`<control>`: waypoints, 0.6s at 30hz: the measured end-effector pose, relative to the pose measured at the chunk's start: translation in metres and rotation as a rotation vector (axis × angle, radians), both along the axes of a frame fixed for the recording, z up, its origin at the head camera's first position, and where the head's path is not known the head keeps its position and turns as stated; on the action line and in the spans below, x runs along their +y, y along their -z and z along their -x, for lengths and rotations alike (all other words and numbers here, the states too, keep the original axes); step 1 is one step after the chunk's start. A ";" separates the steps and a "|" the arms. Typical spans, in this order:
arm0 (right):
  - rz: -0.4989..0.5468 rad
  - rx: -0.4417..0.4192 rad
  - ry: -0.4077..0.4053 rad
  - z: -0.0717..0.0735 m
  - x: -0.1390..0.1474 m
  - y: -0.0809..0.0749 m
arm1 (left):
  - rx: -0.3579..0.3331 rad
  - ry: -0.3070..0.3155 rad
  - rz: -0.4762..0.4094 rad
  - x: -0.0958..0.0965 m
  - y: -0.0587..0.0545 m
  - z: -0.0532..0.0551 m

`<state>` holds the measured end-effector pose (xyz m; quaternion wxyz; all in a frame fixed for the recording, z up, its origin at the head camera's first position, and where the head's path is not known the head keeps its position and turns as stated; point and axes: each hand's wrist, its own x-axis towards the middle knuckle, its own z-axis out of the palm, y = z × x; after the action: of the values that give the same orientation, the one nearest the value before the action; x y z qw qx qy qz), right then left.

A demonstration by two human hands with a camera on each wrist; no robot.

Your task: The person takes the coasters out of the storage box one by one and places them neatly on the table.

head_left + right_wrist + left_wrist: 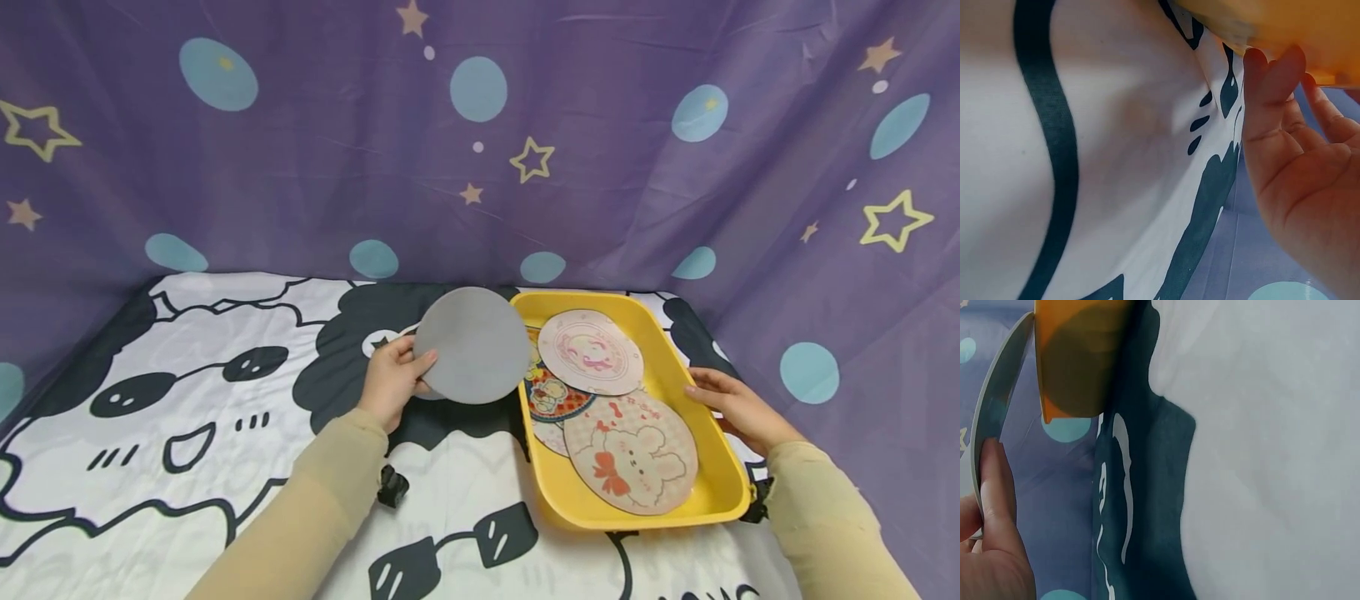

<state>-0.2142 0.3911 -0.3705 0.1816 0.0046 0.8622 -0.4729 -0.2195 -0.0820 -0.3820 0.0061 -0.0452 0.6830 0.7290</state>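
Observation:
My left hand (392,382) pinches a round, flat mat (472,346) at its left edge, thumb on the plain grey face. The mat is raised and overlaps the left rim of a yellow plastic tray (558,512). In the left wrist view the mat (992,400) appears nearly edge-on. My right hand (738,408) touches the outside of the tray's right wall with loosely bent fingers. Inside the tray lie a pink round mat (591,350), a bunny-printed round mat (633,458) and a red-and-blue patterned one (551,396), overlapping each other.
Behind the grey mat, a pale rounded edge (430,394) shows on the bedspread-like cloth (465,467), mostly hidden. The cloth has black-and-white cartoon prints. A purple curtain (315,167) with stars and blue ovals hangs at the back and right.

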 end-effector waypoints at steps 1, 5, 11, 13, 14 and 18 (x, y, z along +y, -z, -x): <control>-0.004 0.000 0.002 0.000 0.000 0.000 | -0.004 -0.002 -0.009 -0.001 0.000 -0.001; -0.001 -0.003 0.009 -0.001 0.001 0.002 | -0.017 -0.014 -0.005 -0.007 -0.001 -0.001; 0.030 -0.001 0.017 -0.001 0.004 0.005 | -0.030 -0.043 -0.002 -0.016 0.000 -0.001; 0.042 0.003 0.018 -0.001 0.004 0.005 | -0.029 -0.046 -0.013 -0.017 0.000 -0.002; 0.048 0.004 0.020 -0.001 0.004 0.005 | -0.028 -0.047 -0.015 -0.018 0.000 -0.002; 0.061 0.004 0.023 -0.001 0.003 0.005 | -0.026 -0.041 -0.005 -0.020 0.002 -0.002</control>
<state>-0.2134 0.3945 -0.3755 0.1747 0.0082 0.8475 -0.5011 -0.2170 -0.1017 -0.3837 0.0002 -0.0686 0.6801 0.7299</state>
